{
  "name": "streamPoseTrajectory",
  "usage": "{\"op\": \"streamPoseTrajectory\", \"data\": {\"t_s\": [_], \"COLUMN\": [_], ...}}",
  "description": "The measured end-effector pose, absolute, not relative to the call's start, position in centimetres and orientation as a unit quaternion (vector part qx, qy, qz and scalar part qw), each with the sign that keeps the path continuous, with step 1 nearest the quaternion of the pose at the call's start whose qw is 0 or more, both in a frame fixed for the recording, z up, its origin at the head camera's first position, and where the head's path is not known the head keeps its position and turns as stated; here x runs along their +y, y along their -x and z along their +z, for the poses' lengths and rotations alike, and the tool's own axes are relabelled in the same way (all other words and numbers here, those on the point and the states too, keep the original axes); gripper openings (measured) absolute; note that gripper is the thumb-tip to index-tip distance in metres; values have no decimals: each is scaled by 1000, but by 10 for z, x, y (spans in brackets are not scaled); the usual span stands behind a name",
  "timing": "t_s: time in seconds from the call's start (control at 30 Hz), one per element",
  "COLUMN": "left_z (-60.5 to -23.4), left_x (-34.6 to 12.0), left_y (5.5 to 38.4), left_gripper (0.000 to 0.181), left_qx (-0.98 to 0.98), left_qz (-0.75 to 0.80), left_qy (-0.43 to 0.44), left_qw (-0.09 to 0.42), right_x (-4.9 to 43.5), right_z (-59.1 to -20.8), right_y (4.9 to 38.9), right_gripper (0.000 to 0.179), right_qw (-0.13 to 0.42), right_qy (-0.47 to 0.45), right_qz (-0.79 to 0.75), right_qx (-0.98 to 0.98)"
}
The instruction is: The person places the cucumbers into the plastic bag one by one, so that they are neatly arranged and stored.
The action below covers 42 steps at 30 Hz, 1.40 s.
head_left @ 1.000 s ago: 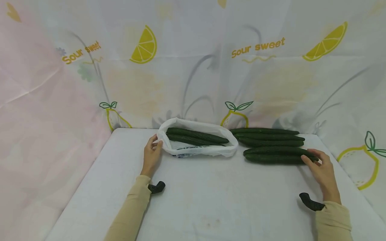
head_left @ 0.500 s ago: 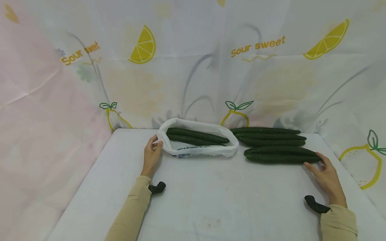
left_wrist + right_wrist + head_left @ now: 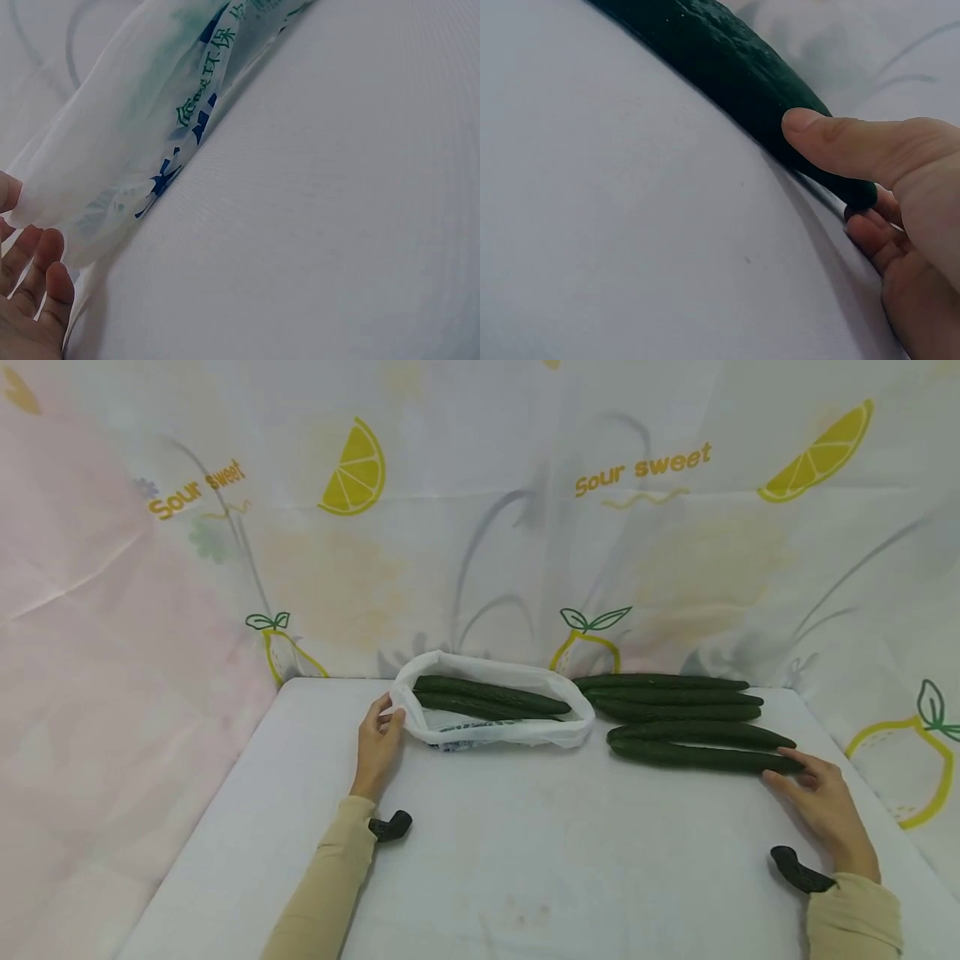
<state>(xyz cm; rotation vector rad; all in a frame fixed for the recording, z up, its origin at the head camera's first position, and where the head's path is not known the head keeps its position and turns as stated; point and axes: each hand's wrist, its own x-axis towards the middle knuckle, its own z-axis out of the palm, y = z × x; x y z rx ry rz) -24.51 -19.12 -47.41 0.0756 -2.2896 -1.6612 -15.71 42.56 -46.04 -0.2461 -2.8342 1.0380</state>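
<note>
A white plastic bag [image 3: 536, 737] lies with its mouth spread wide at the middle of the table's back. Two dark green cucumbers [image 3: 495, 691] are inside it. At the bag's left end my left hand [image 3: 380, 745] holds the rim; in the left wrist view the thumb and fingers [image 3: 49, 247] lie on either side of the plastic. To the right, my right hand [image 3: 828, 803] pinches the right end of the frontmost cucumber [image 3: 705, 757]. The right wrist view shows the thumb on that cucumber [image 3: 727, 67] and fingers under its tip.
Just behind the held cucumber lies another cucumber [image 3: 697, 732]. Several more cucumbers [image 3: 675, 697] lie in a group at the back right, beside the bag. A patterned cloth backdrop [image 3: 465, 527] rises behind the white table [image 3: 570, 843].
My right hand has shifted right to the cucumber's tip and now pinches it. That cucumber's right end has swung forward, leaving a gap from the one behind. The left hand stays on the bag.
</note>
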Motion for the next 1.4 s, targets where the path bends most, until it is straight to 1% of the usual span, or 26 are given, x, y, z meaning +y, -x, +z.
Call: {"op": "streamPoseTrajectory", "data": {"t_s": [0.13,0.3,0.37,0.5,0.67,0.87,1.0,1.13,1.23,1.4], "left_z": [-474,-474,-473,-472,-473,-474,-459,-461,-474,-473], "left_x": [-192,-192,-192,-191,-191,-191,-188,-189,-192,-191], "left_y": [245,246,246,246,247,246,239,241,247,246], "left_gripper": [48,48,48,48,47,47,47,47,48,47], "left_qx": [-801,-802,-803,-800,-799,-802,-799,-799,-800,-802], "left_qz": [-579,-579,-579,-581,-580,-579,-586,-586,-582,-577], "left_qy": [-28,-33,-35,-32,-26,-28,-26,-34,-34,-32], "left_qw": [149,143,141,146,154,147,134,127,138,148], "right_x": [430,433,434,435,437,437,435,435,436,436], "right_z": [-459,-459,-458,-454,-451,-448,-446,-445,-446,-447], "right_y": [152,149,149,149,148,144,144,144,144,143], "right_gripper": [66,54,50,45,45,45,44,43,42,42], "right_qw": [41,68,68,52,45,10,12,5,-7,-18], "right_qy": [73,41,35,37,28,29,28,35,48,70], "right_qz": [316,321,326,341,348,365,375,388,396,403], "right_qx": [-945,-944,-942,-938,-936,-930,-926,-921,-917,-912]}}
